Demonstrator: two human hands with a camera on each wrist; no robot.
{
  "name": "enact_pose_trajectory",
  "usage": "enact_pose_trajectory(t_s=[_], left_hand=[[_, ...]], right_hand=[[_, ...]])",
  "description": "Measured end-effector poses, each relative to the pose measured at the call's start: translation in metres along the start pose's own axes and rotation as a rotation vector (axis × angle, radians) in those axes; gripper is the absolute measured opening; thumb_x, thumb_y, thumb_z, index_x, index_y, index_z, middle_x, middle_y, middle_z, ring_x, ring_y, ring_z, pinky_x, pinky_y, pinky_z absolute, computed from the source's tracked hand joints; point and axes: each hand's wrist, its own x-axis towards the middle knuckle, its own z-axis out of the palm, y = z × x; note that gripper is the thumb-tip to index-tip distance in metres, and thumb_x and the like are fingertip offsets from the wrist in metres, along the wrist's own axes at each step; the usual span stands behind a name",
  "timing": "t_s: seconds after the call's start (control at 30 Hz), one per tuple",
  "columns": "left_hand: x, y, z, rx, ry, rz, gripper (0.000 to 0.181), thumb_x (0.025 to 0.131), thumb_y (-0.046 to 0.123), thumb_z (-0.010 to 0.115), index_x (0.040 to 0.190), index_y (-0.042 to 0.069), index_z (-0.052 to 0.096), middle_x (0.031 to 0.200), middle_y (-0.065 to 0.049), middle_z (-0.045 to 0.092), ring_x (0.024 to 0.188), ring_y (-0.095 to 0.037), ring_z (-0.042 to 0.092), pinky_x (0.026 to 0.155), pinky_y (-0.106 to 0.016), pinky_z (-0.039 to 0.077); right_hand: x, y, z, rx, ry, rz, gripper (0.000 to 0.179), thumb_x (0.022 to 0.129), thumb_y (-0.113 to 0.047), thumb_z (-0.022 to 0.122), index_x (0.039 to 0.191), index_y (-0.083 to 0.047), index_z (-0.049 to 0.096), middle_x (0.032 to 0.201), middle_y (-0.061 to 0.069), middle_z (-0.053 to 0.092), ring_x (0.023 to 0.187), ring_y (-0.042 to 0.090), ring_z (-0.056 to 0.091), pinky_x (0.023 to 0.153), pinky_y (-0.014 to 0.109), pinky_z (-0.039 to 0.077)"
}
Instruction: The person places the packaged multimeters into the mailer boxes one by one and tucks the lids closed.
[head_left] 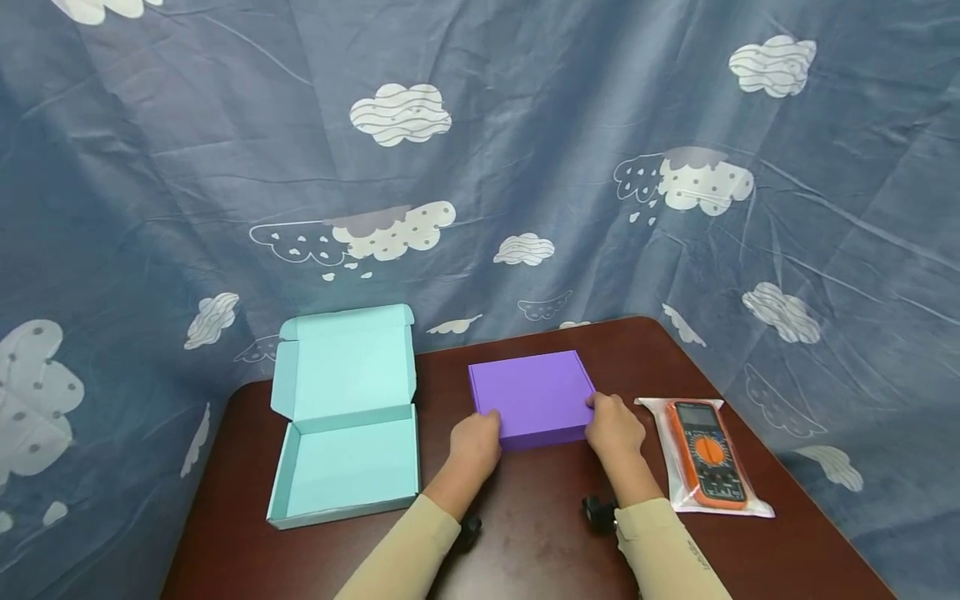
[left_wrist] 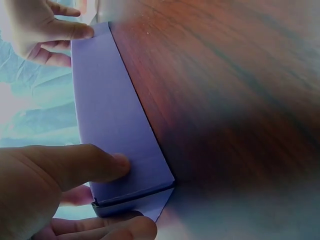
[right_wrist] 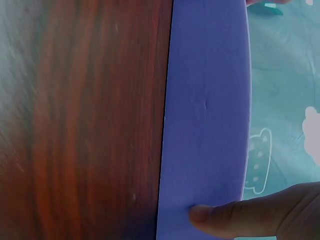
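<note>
A closed purple cardboard box lies flat on the dark wooden table, its front face towards me. At its front left corner my left hand grips it; in the left wrist view the thumb presses the front face while other fingers bend round the corner. My right hand holds the front right corner. The right wrist view shows that thumb on the front face, its other fingers out of frame. To the left stands a light turquoise box with its lid raised, nothing inside it.
On the right, an orange and black multimeter lies in a clear plastic bag. A blue curtain with white clouds hangs behind the table. The table's right edge runs just past the bag.
</note>
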Motion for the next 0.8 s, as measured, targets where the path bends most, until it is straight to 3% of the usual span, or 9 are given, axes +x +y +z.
enact_pose_trajectory(t_s=[0.43,0.8], left_hand=[[0.044,0.024,0.011,0.003,-0.065,0.003,0.016,0.088,0.017,0.078,0.090,0.012,0.063,0.084,-0.006,0.072,0.078,-0.023,0.072,0.057,-0.042,0.057],[0.077,0.043,0.017,0.001,-0.039,-0.004,0.007,0.095,0.009,0.069,0.090,0.010,0.064,0.087,-0.008,0.073,0.083,-0.024,0.072,0.064,-0.042,0.059]], right_hand=[[0.055,0.013,-0.007,-0.064,-0.031,0.044,0.029,0.095,-0.002,0.058,0.121,-0.003,0.070,0.119,0.028,0.066,0.102,0.048,0.066,0.076,0.067,0.052],[0.092,0.024,-0.012,-0.087,-0.041,0.058,0.032,0.100,-0.001,0.048,0.123,-0.005,0.070,0.117,0.027,0.066,0.102,0.047,0.066,0.077,0.065,0.053]])
